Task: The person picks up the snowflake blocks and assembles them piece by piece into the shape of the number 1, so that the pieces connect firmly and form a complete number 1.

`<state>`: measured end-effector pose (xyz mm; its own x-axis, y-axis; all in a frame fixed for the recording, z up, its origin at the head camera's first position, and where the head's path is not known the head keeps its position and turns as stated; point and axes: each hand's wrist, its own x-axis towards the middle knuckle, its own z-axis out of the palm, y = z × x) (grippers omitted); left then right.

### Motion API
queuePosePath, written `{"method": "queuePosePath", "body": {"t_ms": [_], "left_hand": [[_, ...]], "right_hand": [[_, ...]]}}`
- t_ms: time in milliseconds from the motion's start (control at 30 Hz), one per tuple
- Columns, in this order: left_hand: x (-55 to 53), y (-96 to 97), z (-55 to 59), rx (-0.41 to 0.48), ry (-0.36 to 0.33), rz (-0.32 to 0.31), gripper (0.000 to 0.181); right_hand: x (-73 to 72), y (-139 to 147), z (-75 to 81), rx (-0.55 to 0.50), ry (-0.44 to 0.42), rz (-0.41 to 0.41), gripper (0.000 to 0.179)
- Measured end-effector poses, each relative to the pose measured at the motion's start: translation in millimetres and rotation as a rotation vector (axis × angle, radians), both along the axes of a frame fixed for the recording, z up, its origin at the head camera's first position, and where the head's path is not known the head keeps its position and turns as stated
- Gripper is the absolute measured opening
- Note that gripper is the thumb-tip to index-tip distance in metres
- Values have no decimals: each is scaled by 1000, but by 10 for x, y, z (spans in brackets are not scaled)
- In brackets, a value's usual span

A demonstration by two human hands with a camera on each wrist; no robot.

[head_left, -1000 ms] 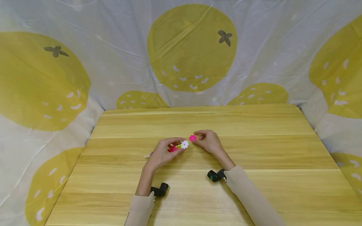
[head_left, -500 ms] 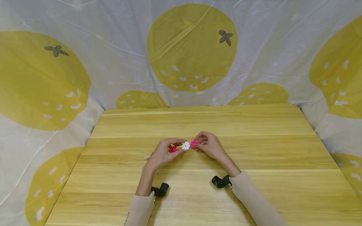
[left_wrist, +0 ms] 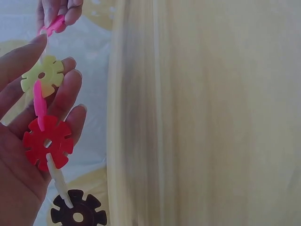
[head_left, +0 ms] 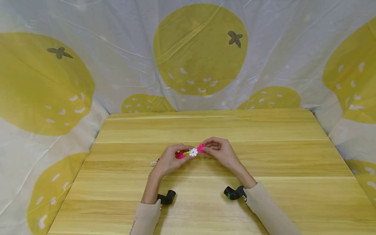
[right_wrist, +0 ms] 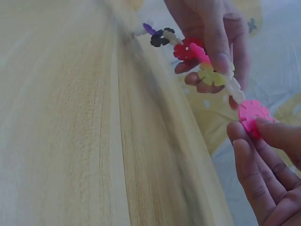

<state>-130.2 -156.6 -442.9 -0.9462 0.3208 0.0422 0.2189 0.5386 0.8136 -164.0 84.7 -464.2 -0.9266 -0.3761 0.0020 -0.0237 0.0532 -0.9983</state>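
Observation:
A chain of notched, flower-shaped plastic discs runs across my left hand (head_left: 171, 159). Its thumb and fingers pinch the chain near the yellow disc (left_wrist: 52, 70) and the white end disc (head_left: 193, 152). Further along in the left wrist view come a red disc (left_wrist: 60, 143) and a black disc (left_wrist: 89, 215); a purple disc (right_wrist: 149, 29) shows towards the far end in the right wrist view. My right hand (head_left: 224, 155) pinches a bright pink disc (right_wrist: 249, 112) between thumb and fingertips. The pink disc's edge meets the white end disc, both tilted at different angles.
Both hands work above a wooden table (head_left: 264, 130). Black wrist cameras (head_left: 234, 193) sit at the beige sleeves (head_left: 270, 209). A pale curtain with yellow fruit prints (head_left: 199, 49) hangs behind the table and along its sides.
The right hand has lowered slightly and turned, bringing the pink disc from a small gap away up against the white end disc. The left hand has stayed nearly still.

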Motion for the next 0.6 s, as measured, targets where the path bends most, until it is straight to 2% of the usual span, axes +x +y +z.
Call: {"method": "queuePosePath", "body": {"t_ms": [333, 600], "left_hand": [[0, -13, 3, 23, -18, -7, 30], [3, 20, 8, 9, 3, 10, 28]], "right_hand": [[19, -27, -38, 8, 53, 29, 14], [51, -58, -24, 19, 86, -5, 15]]}}
